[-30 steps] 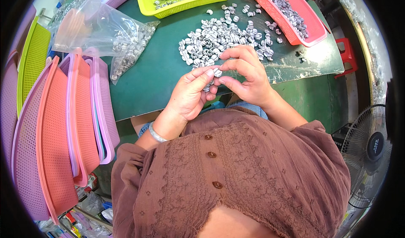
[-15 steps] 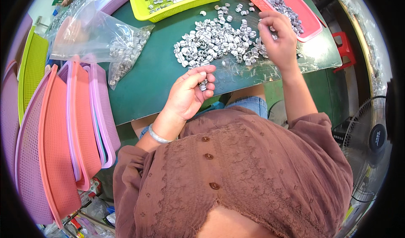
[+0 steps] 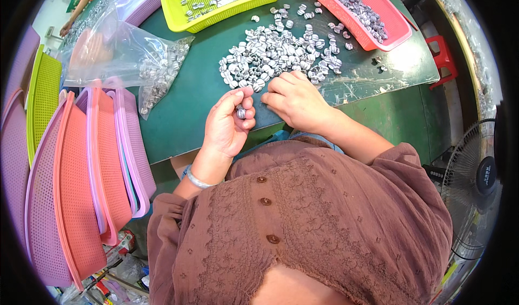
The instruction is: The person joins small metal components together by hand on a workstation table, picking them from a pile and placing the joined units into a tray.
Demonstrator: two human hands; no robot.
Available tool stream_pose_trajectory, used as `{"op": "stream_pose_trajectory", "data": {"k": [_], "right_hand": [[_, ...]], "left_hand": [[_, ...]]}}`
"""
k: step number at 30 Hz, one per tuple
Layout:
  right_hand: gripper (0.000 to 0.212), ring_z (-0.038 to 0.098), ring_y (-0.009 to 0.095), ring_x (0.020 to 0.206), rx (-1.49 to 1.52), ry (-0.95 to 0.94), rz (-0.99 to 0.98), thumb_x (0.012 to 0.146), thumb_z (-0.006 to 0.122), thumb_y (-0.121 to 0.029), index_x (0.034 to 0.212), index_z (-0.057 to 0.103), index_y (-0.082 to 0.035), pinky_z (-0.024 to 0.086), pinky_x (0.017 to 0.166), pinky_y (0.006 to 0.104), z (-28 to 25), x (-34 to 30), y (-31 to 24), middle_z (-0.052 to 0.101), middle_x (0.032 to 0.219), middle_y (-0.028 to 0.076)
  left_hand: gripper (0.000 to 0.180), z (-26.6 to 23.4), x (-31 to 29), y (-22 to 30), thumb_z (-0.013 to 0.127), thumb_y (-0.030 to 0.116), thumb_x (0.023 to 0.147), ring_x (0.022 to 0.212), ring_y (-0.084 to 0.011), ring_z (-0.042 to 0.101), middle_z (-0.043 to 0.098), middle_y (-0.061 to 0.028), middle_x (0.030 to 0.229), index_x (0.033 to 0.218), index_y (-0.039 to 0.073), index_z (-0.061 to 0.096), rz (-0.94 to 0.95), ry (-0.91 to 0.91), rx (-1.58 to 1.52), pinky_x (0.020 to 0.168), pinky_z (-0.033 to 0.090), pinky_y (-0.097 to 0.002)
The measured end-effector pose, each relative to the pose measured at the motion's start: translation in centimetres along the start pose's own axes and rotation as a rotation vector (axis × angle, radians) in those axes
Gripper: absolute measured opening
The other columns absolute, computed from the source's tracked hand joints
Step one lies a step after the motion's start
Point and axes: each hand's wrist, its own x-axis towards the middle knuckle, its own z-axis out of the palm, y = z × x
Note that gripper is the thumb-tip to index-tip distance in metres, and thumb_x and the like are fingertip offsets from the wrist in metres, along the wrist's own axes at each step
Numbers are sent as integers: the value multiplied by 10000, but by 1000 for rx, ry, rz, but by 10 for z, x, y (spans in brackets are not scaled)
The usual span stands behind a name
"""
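My left hand [image 3: 223, 127] is curled, palm up, over the table's near edge. Its fingers close around small silver-and-white striped pieces [image 3: 241, 112], partly hidden, so how many I cannot tell. Beside it, at the near side of the pile, is my right hand [image 3: 300, 102], back upward and fingers bent together. What those fingertips pinch, if anything, is hidden. A heap of the same rounded, ridged pieces [image 3: 265, 53] spreads over the green table [image 3: 186, 118] just beyond both hands.
A pink basket [image 3: 397, 34] full of such pieces stands far right; a lime-green basket [image 3: 173, 13] with a few pieces is at the back. A clear plastic bag [image 3: 162, 72] of pieces lies at left. Stacked baskets [image 3: 75, 197] crowd the left side, a fan [image 3: 470, 186] the right.
My right hand has come from beside the pink basket, back and leftward, to the pile's near edge next to my left hand. My left hand has shifted slightly left, still holding pieces.
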Motion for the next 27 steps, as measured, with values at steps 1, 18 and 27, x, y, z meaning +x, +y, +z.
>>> {"op": "stream_pose_trajectory", "data": {"k": [1,18,27], "right_hand": [[162,517,220,837,-33,-11,9,730,575,-158,881,586,-98,390,723,347,2,1,1,521,821,36],[197,573,316,898,-434,458,521,783,583,-79,970,638,-59,459,795,396,-97,-12,147,605,934,137],[233,577,283,851,444,327,167,744,661,-75,970,615,-47,465,755,351,-28,8,21,603,906,106]], "left_hand": [[165,3,-2,1,526,139,883,574,-99,456,507,-2,697,973,7,570,35,41,61,473,351,-206],[146,15,26,-3,691,140,734,627,-214,576,584,-30,709,861,82,650,983,151,1847,561,456,-314],[178,0,13,25,539,187,911,532,-46,360,443,37,658,995,37,581,-9,-200,130,443,288,-159]]}}
